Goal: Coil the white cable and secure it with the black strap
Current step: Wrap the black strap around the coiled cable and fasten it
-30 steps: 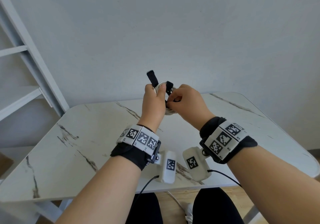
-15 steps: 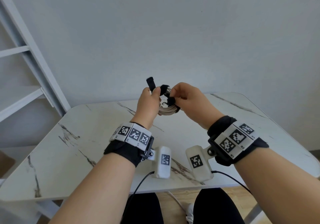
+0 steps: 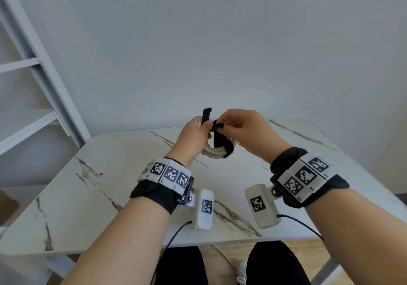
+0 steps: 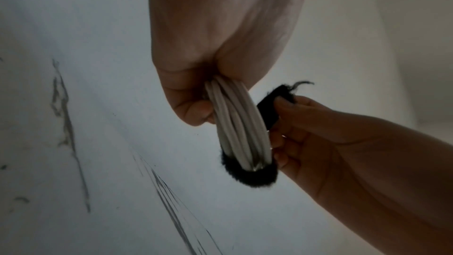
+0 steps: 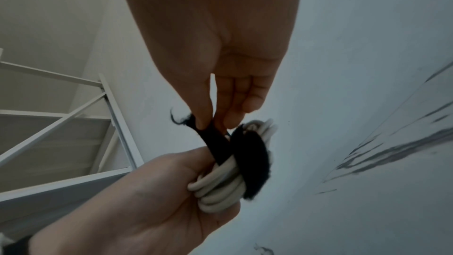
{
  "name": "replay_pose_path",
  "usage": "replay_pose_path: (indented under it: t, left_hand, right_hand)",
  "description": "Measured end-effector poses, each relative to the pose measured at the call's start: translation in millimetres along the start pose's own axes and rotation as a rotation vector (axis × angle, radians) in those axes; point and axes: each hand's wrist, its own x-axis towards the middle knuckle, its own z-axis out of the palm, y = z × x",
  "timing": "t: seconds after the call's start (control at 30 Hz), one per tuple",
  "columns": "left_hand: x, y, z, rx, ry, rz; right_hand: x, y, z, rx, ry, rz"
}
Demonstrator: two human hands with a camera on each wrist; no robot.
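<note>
The white cable [image 3: 214, 152] is coiled into a tight bundle and held in the air above the table. My left hand [image 3: 195, 137] grips one side of the coil [image 4: 239, 123], fingers curled round the strands. The black strap [image 3: 222, 144] loops under the coil [image 5: 220, 183]; one end [image 3: 206, 115] sticks up past my left thumb. My right hand [image 3: 240, 126] pinches the other strap end [image 5: 196, 125] between thumb and fingertips, pulling it up beside the coil. The strap [image 4: 252, 175] wraps the bottom of the bundle.
A white marble-patterned table [image 3: 110, 185] lies below the hands. White shelving or a ladder frame [image 3: 44, 75] stands at the left against a plain wall. Both wrists carry tagged bands and camera units [image 3: 203, 209] with thin black leads.
Both hands have lowered slightly and the coil has turned. My right hand has drawn the strap round under the bundle and now pinches its end higher up.
</note>
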Motion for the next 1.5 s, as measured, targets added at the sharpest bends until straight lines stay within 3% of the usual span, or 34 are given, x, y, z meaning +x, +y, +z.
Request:
replay_pose_path:
  t: [0.23,0.47,0.83,1.03,1.23,1.5]
  left_hand:
    - [-4,3,2,0.108,-0.159,0.083]
    - [-7,11,5,0.181,-0.247,0.117]
    - [-9,14,11,0.143,-0.143,0.036]
    - [-10,13,14,0.163,-0.159,0.048]
    - [-13,13,15,0.191,-0.148,0.054]
    - [-5,7,9,0.223,-0.148,0.042]
  right_hand:
    - [11,1,-10,-0.023,0.154,-0.060]
    - [14,8,-9,0.084,0.165,0.078]
    - [18,10,-8,0.011,0.225,0.173]
    - [15,9,-4,0.073,0.246,0.237]
    - [17,6,-7,0.259,0.189,0.398]
    - [9,14,-7,0.324,0.141,0.306]
